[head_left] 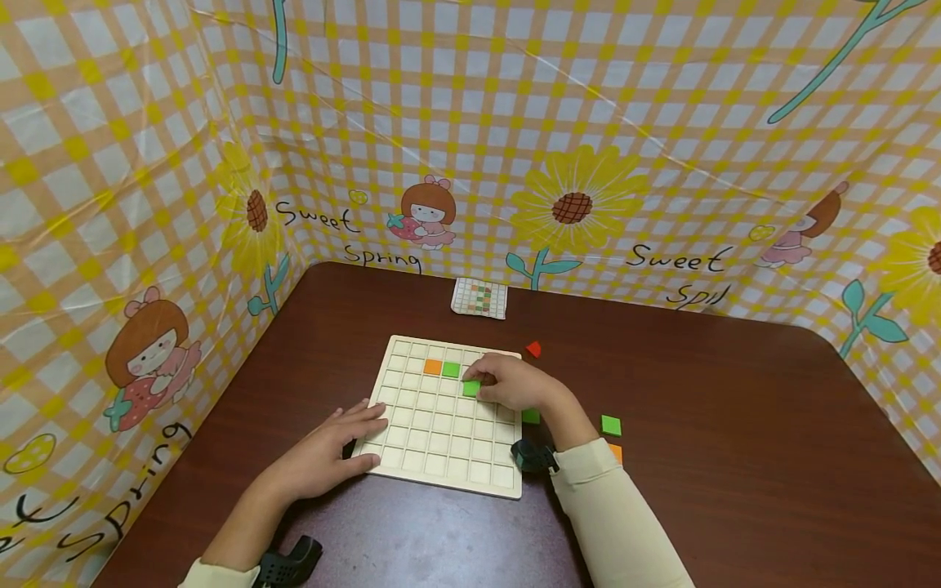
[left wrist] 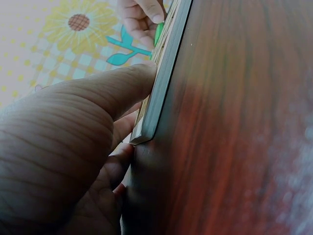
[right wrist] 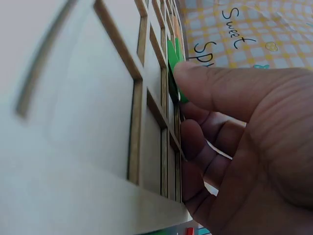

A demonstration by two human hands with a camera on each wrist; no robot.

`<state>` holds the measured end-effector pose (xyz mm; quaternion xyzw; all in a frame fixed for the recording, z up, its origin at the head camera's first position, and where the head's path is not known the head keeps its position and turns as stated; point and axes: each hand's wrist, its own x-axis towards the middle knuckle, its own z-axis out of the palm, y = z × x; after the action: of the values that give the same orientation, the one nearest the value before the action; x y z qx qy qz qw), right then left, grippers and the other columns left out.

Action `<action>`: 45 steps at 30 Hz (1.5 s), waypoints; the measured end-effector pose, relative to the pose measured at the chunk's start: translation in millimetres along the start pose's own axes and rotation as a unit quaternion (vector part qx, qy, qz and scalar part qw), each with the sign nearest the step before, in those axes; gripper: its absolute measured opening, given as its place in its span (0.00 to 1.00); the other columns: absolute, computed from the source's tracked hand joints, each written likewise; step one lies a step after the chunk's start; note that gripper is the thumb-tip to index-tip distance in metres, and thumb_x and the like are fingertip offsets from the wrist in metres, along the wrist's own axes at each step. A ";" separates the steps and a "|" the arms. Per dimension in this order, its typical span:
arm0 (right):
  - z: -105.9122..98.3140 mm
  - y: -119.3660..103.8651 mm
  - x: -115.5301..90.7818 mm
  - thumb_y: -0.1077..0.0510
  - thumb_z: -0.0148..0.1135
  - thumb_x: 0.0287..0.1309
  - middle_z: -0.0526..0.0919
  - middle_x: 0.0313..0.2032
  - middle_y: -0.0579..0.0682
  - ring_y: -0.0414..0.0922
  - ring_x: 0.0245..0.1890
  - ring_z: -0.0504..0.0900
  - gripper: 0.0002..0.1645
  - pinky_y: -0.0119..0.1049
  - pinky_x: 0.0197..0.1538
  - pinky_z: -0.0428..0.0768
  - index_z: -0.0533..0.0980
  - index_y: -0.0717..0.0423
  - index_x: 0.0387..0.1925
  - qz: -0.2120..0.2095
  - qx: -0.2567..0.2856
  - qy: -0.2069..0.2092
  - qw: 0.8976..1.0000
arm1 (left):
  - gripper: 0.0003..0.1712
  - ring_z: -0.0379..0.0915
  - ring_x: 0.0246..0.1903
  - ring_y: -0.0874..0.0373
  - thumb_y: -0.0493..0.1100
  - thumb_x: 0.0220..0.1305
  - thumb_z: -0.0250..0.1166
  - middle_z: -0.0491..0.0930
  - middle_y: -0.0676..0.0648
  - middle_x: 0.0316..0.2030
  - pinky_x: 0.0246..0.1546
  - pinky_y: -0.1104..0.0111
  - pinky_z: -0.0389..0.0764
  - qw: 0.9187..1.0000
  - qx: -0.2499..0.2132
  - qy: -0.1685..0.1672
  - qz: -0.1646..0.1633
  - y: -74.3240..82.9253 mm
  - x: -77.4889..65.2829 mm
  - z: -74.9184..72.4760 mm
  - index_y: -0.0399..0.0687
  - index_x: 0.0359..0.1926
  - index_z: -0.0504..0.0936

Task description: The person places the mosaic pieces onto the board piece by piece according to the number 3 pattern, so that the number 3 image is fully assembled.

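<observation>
A pale wooden grid board (head_left: 441,441) lies flat on the table. My right hand (head_left: 510,381) pinches a green square tile (head_left: 471,389) between thumb and fingers over the board's upper right part; in the right wrist view the held tile (right wrist: 172,56) is tilted against the grid. An orange tile (head_left: 433,367) and another green tile (head_left: 452,370) sit side by side in cells of an upper row. At the board's left edge, my left hand (head_left: 323,453) rests with fingers spread, thumb and fingertips touching the rim.
Behind the board lies a small card (head_left: 479,299) printed with a coloured grid pattern. Right of the board are a red piece (head_left: 533,349), green tiles (head_left: 611,425) and an orange tile (head_left: 616,453) partly behind the sleeve. A checked cloth (head_left: 470,122) hangs around the table.
</observation>
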<state>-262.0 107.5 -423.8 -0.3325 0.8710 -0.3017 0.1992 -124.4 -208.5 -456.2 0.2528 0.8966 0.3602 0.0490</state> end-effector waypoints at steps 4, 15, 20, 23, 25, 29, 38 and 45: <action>2.1 -1.4 0.8 0.67 0.59 0.66 0.79 0.48 0.48 0.44 0.43 0.74 0.16 0.39 0.48 0.75 0.79 0.57 0.53 -0.002 -0.017 0.004 1.000 | 0.30 0.49 0.73 0.38 0.45 0.67 0.66 0.65 0.40 0.70 0.69 0.38 0.46 1.000 -0.001 0.000 0.002 0.5 -0.1 -0.4 0.37 0.67 0.73; 3.9 -10.6 1.6 0.65 0.64 0.62 0.77 0.42 0.48 0.45 0.43 0.74 0.18 0.40 0.49 0.75 0.78 0.59 0.54 -0.007 -0.039 0.010 0.999 | 0.30 0.48 0.73 0.38 0.44 0.67 0.66 0.64 0.39 0.70 0.69 0.37 0.46 1.000 -0.002 0.000 0.003 1.9 -0.4 -1.5 0.36 0.67 0.73; 1.5 -5.7 -0.9 0.65 0.62 0.64 0.78 0.43 0.48 0.44 0.42 0.74 0.17 0.40 0.46 0.76 0.78 0.58 0.55 0.004 0.009 0.035 0.999 | 0.30 0.49 0.73 0.38 0.44 0.67 0.66 0.64 0.39 0.70 0.69 0.38 0.46 1.000 -0.004 0.000 0.002 1.9 -0.4 -1.2 0.36 0.67 0.73; -3.8 -0.3 -4.5 0.64 0.61 0.66 0.78 0.45 0.49 0.45 0.43 0.75 0.16 0.41 0.46 0.77 0.77 0.57 0.55 0.010 0.033 0.057 0.998 | 0.30 0.48 0.73 0.38 0.44 0.67 0.66 0.64 0.39 0.70 0.69 0.38 0.46 1.000 -0.006 -0.001 0.001 1.6 -0.7 -1.3 0.36 0.67 0.73; -8.5 3.2 -7.8 0.63 0.61 0.67 0.77 0.45 0.50 0.47 0.44 0.75 0.16 0.42 0.46 0.78 0.77 0.58 0.55 0.009 0.036 0.070 0.997 | 0.30 0.48 0.73 0.38 0.44 0.68 0.66 0.64 0.40 0.70 0.69 0.38 0.46 1.000 -0.005 -0.002 0.002 1.4 -0.7 -1.1 0.36 0.67 0.72; -19.2 9.0 -17.3 0.61 0.60 0.69 0.77 0.48 0.52 0.49 0.46 0.75 0.16 0.44 0.47 0.78 0.76 0.59 0.56 0.019 0.029 0.089 0.995 | 0.31 0.48 0.73 0.39 0.45 0.68 0.66 0.64 0.40 0.71 0.69 0.38 0.46 1.000 -0.006 -0.003 0.000 1.0 -0.7 -0.6 0.36 0.67 0.72; -36.8 32.5 -31.4 0.61 0.60 0.69 0.75 0.50 0.55 0.52 0.47 0.73 0.16 0.48 0.49 0.76 0.76 0.59 0.56 0.070 0.008 0.129 0.989 | 0.31 0.48 0.73 0.39 0.46 0.68 0.65 0.64 0.40 0.71 0.69 0.38 0.46 1.000 -0.004 -0.003 0.002 0.2 -0.7 0.0 0.36 0.67 0.72; -43.3 47.1 -33.8 0.63 0.60 0.68 0.72 0.57 0.62 0.59 0.55 0.74 0.18 0.53 0.54 0.77 0.75 0.63 0.57 0.101 -0.003 0.138 0.985 | 0.31 0.47 0.74 0.40 0.45 0.67 0.66 0.63 0.41 0.71 0.70 0.40 0.45 1.000 -0.008 -0.003 -0.003 1.0 -0.9 -0.4 0.37 0.68 0.72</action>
<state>-283.7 176.3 -417.8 -0.1988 0.9201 -0.3206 0.1053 -123.3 -208.7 -455.3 0.2506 0.8945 0.3662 0.0544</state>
